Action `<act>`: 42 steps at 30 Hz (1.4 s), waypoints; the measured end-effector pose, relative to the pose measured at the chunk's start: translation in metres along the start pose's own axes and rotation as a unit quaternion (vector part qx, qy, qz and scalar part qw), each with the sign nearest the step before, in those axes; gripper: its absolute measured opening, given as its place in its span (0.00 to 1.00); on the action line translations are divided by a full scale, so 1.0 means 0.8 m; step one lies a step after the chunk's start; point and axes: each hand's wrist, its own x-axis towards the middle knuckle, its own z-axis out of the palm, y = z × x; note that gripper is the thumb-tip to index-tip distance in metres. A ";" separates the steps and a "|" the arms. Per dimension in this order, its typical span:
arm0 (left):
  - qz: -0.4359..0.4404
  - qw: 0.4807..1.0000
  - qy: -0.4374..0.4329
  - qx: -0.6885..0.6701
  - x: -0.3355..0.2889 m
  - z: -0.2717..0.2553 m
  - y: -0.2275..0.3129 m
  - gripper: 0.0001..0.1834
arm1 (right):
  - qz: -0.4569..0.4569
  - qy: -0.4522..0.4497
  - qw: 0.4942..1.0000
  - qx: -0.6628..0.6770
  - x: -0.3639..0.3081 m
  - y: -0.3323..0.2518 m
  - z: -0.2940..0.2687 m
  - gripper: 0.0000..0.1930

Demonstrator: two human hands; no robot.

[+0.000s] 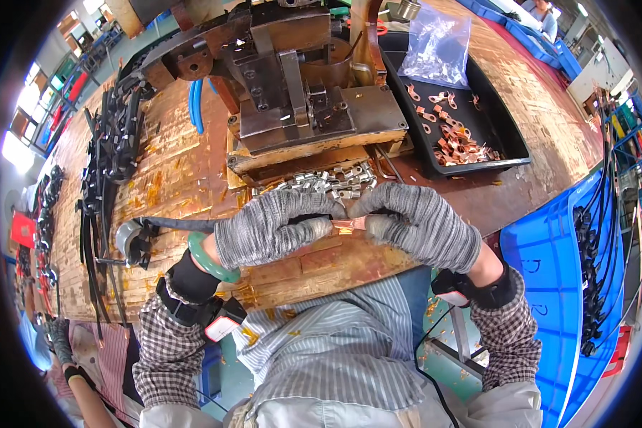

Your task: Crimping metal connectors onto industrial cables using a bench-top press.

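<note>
My left hand (267, 227), in a grey knit glove, is closed round a black cable (178, 224) that trails to the left along the table edge. Fingers of my gloved right hand (422, 222) pinch a small copper cable lug (354, 223). Between the two hands the lug meets the cable's end, where a bit of bright copper shows; how far they overlap is hidden by the fingers. Just beyond my fingertips lies a pile of silvery metal terminals (335, 180). Behind it stands a dark metal press (292, 93) on a wooden base.
A black tray (496, 135) at the right holds copper lugs and a clear plastic bag (439, 46). Bundled black cables (110, 143) lie on the left of the wooden table (171, 171). A blue bin (546, 250) with cables stands at my right. Another person's arm (85, 396) shows at lower left.
</note>
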 end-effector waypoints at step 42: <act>-0.291 0.945 0.152 0.003 -0.029 -0.142 0.010 0.11 | 0.092 0.088 0.910 0.395 0.120 0.017 -0.029 0.08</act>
